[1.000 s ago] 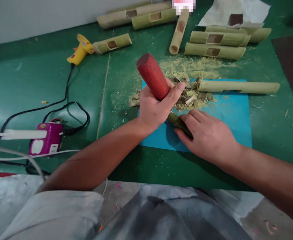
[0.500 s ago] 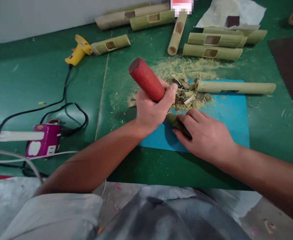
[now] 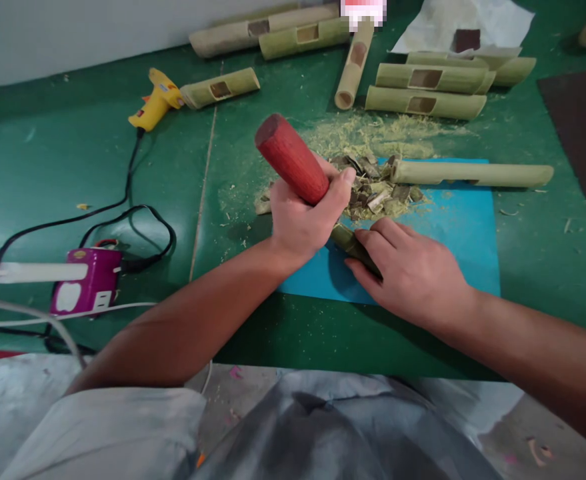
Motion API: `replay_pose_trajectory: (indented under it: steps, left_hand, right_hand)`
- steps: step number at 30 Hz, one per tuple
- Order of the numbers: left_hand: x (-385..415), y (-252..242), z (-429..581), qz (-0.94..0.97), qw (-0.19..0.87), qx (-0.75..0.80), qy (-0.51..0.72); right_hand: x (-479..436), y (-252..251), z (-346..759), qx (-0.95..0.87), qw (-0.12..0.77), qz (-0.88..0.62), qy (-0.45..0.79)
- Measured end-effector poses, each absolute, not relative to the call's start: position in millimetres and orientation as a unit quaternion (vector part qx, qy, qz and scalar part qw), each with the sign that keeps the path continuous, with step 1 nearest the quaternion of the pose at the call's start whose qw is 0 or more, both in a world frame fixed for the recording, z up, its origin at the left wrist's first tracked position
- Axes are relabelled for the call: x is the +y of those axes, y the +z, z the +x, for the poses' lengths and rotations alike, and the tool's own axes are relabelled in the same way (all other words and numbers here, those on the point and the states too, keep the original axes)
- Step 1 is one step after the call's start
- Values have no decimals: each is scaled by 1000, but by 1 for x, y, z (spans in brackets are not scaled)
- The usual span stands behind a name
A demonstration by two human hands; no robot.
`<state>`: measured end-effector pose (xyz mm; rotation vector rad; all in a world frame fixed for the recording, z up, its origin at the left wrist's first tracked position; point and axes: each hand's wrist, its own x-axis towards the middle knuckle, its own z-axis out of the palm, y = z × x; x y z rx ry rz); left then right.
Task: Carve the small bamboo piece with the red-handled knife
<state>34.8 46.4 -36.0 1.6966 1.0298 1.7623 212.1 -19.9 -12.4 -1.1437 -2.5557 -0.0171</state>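
Over the sheet (image 3: 453,227), 8 o'clock: bamboo (image 3: 349,244), aligned 10-to-4.
Left hand (image 3: 303,220): I grasp the handle (image 3: 293,159), top toward 10 o'clock; lower end hidden.
Right hand (image 3: 415,267): I clasp the bamboo's 4 o'clock end.
Grip: I should brace firmly, fingertips clear of the handle's line.

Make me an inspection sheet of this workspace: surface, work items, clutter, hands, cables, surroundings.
Surface: green table with a blue sheet.
Work items: red handle, its lower end hidden; dark-green bamboo piece.
Clutter: bamboo chips and pale dust beyond the hands.
Left hand: closed around the red handle.
Right hand: gripping the bamboo piece.
Cables: black cord from the yellow tool; white cable near the purple socket box.
Surroundings: cut bamboo tubes behind; gray wall; dark mat at right.
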Motion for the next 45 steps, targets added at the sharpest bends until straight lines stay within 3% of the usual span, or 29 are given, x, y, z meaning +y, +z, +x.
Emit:
replay_pose_trajectory:
  steps: [11,19,23,32,45]
  left_hand:
    - [51,-34,38,648,275,327,631]
    - [44,-35,35,601,310,395,622]
    - [51,-38,38,571,322,364,661]
    - [48,-35,37,546,408,383,623]
    - [55,-55,30,585,377,391,602]
  right_hand:
    - [-17,-12,212,-905,175,-386,24]
    - [-14,-9,211,-898,119,-413,95]
    - [-12,-9,212,-889,120,-431,95]
    - [-15,-9,213,-895,127,-418,87]
    - [-15,-7,211,-893,114,-425,95]
